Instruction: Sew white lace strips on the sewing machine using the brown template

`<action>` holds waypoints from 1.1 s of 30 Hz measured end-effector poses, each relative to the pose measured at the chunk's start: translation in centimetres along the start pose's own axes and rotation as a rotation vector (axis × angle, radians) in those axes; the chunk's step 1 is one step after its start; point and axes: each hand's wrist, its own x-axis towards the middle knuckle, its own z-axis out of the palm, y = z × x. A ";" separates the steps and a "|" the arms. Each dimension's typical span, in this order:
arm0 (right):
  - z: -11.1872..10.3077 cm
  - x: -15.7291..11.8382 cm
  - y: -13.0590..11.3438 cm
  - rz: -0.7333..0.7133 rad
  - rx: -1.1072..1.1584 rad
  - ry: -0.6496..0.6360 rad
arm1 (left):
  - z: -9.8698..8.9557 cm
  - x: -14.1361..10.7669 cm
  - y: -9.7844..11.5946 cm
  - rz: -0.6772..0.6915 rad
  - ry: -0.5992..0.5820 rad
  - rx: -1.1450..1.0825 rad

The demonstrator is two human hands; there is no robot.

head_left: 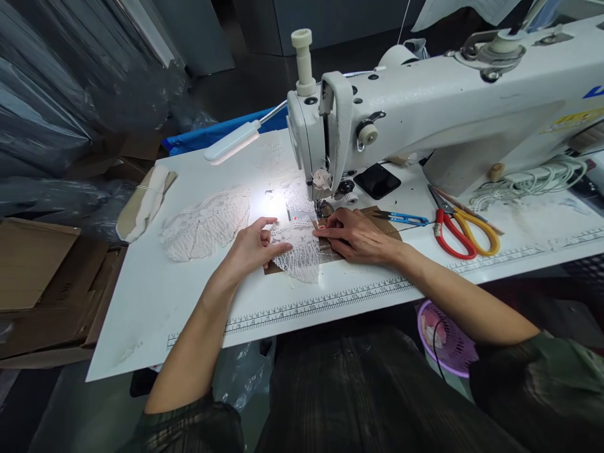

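A white lace piece lies in front of the needle of the white sewing machine, partly over a brown sheet. My left hand is at the lace's left edge, its thumb over the lace and its fingers apart. At the lace's right edge is my right hand, with thumb and index finger pressed together on the edge by the presser foot. Left of my left hand rests a pile of white lace pieces.
Blue thread snips, scissors with red and yellow handles and a black phone lie to the right. A lit lamp hangs over the table. A tied white bundle sits far left; a purple basket stands below.
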 end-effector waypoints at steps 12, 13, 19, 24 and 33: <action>0.3 0.1 -0.2 0.007 -0.053 -0.007 | -0.5 -0.4 -0.7 0.674 -0.022 0.412; 0.3 0.1 -0.2 0.007 -0.048 -0.005 | -0.2 -0.4 -0.7 0.763 -0.126 0.389; -0.2 0.0 0.1 0.007 0.035 -0.014 | 2.4 -0.7 -1.2 0.953 -0.167 0.307; -0.2 0.4 0.5 0.002 0.020 -0.009 | 3.4 -1.0 -1.4 1.039 -0.110 0.176; 0.5 0.9 -1.3 0.131 -0.218 -0.067 | 4.1 -1.4 -1.5 1.082 -0.043 0.271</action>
